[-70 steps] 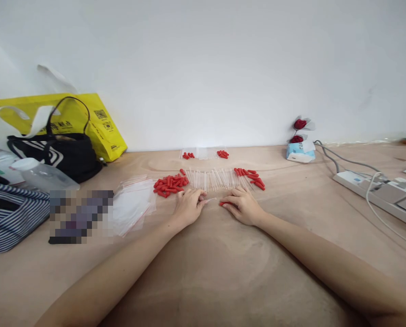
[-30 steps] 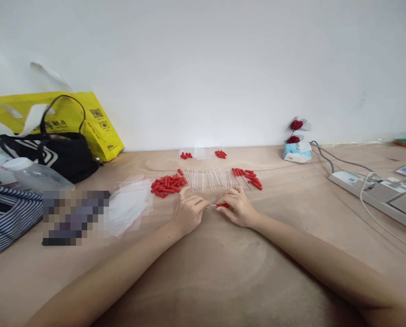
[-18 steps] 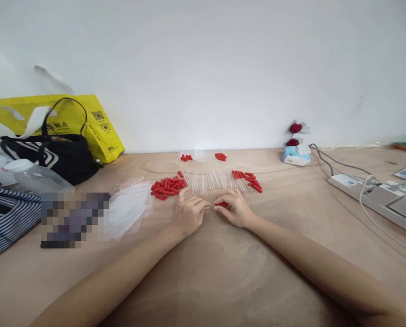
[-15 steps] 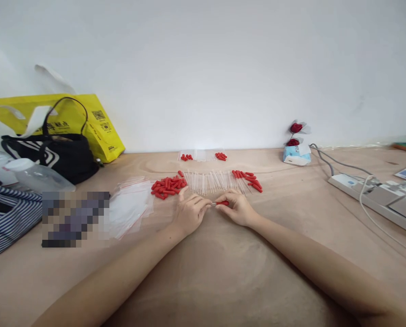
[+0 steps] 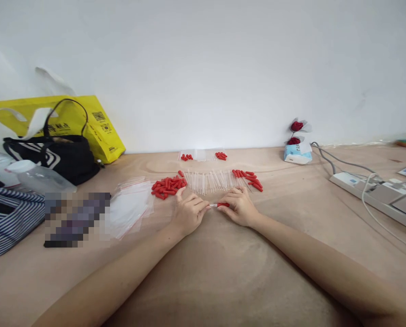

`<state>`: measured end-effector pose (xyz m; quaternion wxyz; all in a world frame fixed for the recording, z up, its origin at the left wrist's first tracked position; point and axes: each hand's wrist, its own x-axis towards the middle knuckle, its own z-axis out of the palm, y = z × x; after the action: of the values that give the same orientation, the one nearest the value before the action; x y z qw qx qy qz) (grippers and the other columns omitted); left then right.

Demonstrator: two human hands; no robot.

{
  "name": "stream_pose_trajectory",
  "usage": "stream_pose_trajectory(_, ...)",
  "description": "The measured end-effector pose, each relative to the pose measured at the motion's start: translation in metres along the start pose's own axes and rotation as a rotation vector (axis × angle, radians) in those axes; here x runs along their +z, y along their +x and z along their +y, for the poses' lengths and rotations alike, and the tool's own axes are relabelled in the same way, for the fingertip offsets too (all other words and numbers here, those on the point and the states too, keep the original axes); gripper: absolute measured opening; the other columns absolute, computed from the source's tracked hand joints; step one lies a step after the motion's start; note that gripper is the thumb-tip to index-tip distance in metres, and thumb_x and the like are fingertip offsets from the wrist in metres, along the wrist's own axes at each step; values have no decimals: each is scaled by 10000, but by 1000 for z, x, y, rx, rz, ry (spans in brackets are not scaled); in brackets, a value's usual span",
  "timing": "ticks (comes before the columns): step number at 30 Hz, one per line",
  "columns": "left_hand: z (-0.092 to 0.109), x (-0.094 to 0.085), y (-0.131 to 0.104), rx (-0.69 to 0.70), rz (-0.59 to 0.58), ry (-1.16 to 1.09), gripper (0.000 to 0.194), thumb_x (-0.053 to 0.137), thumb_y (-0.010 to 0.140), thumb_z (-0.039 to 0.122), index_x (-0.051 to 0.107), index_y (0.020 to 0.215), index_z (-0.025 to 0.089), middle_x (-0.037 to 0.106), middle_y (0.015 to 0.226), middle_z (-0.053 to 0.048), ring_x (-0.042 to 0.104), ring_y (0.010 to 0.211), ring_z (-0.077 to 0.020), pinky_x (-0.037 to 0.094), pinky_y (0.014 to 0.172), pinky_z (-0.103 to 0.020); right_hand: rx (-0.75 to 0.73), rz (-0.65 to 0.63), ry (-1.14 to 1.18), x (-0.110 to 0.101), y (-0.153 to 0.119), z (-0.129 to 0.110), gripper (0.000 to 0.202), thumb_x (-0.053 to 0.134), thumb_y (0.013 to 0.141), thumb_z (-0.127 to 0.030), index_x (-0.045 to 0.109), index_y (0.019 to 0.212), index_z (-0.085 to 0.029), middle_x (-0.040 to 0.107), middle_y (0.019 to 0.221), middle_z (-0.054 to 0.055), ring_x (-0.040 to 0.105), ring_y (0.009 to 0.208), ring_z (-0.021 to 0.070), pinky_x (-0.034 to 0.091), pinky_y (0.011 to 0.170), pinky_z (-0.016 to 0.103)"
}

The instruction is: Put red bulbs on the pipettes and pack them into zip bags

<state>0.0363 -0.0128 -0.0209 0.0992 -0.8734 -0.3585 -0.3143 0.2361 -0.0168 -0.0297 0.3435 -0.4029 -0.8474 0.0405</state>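
My left hand (image 5: 189, 212) is closed in a pinch on a thin clear dropper tube (image 5: 213, 205). My right hand (image 5: 239, 207) grips a red rubber dropper bulb (image 5: 224, 205) whose closed end shows under the fingers. Tube and bulb lie in one line between the hands; fingertips hide where they meet. Just beyond my hands, a row of clear dropper tubes (image 5: 210, 181) lies side by side. A heap of red bulbs (image 5: 168, 187) is by my left hand. At the row's right end lie several droppers with red bulbs (image 5: 247, 176) fitted.
Clear zip bags (image 5: 130, 206) are stacked on the left, beside a blurred-out item (image 5: 78, 220). Against the wall lies a filled bag (image 5: 203, 155) showing red bulbs. Yellow and black bags (image 5: 70, 154) and a plastic bottle (image 5: 41, 176) stand left. A power strip (image 5: 376, 195) with cables sits right.
My hands have drawn slightly apart, and more of the clear tube shows between them. Both keep their hold. The view has shifted a little.
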Motion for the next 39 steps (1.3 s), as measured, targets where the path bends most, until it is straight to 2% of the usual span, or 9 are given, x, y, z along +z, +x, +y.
stream_pose_trajectory(11,3,-1,-2,-18,-11,-28,172,472,835,253,617,748,225,673,664,32,573,670,-135,161,936,-454,-90,9,15,4,2,-3,159,491,815,-306,620,791,-216,661,746,-2,536,770,140,195,892,389)
stream_pose_trajectory(17,4,-3,1,-69,-8,-25,195,458,842,278,626,753,235,677,670,30,578,676,-143,153,941,-475,128,40,126,2,2,4,228,584,739,-379,614,905,-225,660,855,44,547,829,188,267,872,422)
stream_pose_trajectory(21,5,-3,3,-110,35,-35,214,446,842,276,636,757,228,661,624,25,577,640,-135,169,938,-468,325,121,436,8,4,2,295,596,706,-417,595,898,-193,639,811,49,563,797,183,389,791,372)
stream_pose_trajectory(24,6,-4,4,-103,28,-69,222,438,842,275,639,764,222,647,591,29,578,632,-131,172,945,-458,381,157,687,18,8,-9,304,549,725,-433,558,894,-181,617,784,42,565,735,157,442,689,299)
stream_pose_trajectory(27,7,-6,5,-78,5,-132,201,451,833,288,640,806,225,671,648,24,591,681,-141,163,952,-459,412,174,787,21,16,-12,349,490,752,-417,512,1002,-174,599,780,33,558,704,141,444,644,267)
stream_pose_trajectory(30,7,-7,6,-85,3,-163,179,475,818,297,637,843,225,691,757,9,598,736,-153,142,963,-471,461,206,662,7,29,7,443,431,775,-372,432,1162,-156,576,736,13,537,654,134,428,616,261)
stream_pose_trajectory(34,6,-4,7,-95,-22,-151,171,484,811,299,637,805,224,689,731,11,595,741,-157,128,973,-482,571,211,178,-30,44,57,559,489,727,-263,343,1254,-148,591,708,-1,532,647,143,390,637,266)
stream_pose_trajectory(36,5,-1,7,-82,-42,-142,170,481,813,291,634,780,225,683,704,20,592,740,-154,117,978,-484,674,182,29,-43,47,78,521,499,711,-253,382,1202,-126,618,735,22,553,714,161,377,646,264)
stream_pose_trajectory(39,4,0,8,-80,-58,-130,185,472,819,282,630,742,226,673,668,32,588,728,-143,113,982,-478,775,79,-125,-45,46,94,406,525,697,-292,462,1071,-148,642,785,41,567,782,187,360,646,271)
